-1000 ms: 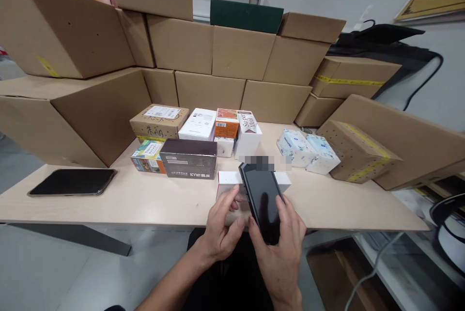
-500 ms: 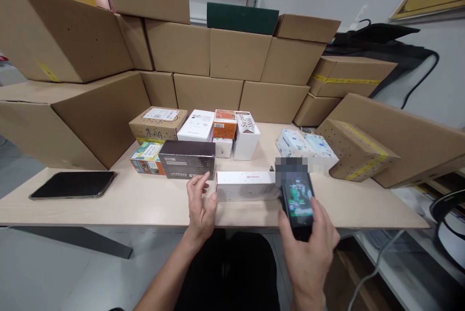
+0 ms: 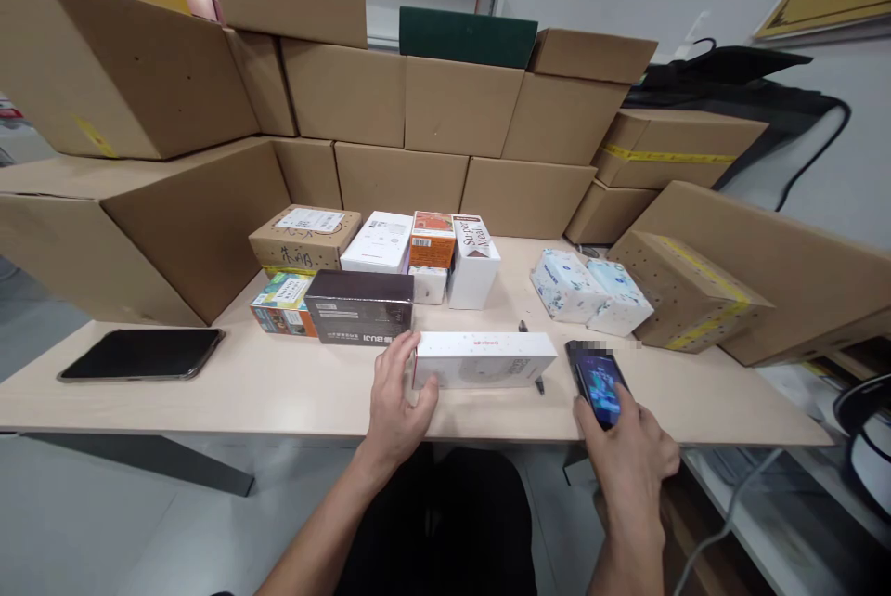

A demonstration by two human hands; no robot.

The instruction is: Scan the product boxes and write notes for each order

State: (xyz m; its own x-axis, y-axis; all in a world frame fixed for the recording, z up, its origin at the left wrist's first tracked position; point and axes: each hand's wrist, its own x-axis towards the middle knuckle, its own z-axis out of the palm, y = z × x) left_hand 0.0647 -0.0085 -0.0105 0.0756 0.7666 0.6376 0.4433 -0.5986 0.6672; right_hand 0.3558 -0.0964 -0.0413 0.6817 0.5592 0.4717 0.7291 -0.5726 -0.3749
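Observation:
My left hand [image 3: 398, 395] grips the left end of a long white box [image 3: 484, 359], thumb on its near face and fingers round the left end. The box lies on the table across a thin dark pen-like object [image 3: 540, 384], whose ends show behind and in front. My right hand [image 3: 630, 452] is closed around a black phone-like handheld device [image 3: 597, 382] with a lit screen. Its top end points away from me, low over or on the table to the right of the white box. Just behind my left hand sits a dark brown box [image 3: 360, 306].
Behind stand a teal-orange carton [image 3: 284, 304], a labelled cardboard box [image 3: 303, 239], white boxes and an orange box [image 3: 432, 241]. Two tissue packs [image 3: 567, 285] lie right. A large phone [image 3: 143, 355] is at left. Stacked cardboard boxes [image 3: 396, 178] wall the table's back.
My left hand has closed on the white box's left end. My right hand has moved the handheld device right and lower, away from the box's right end, uncovering that end.

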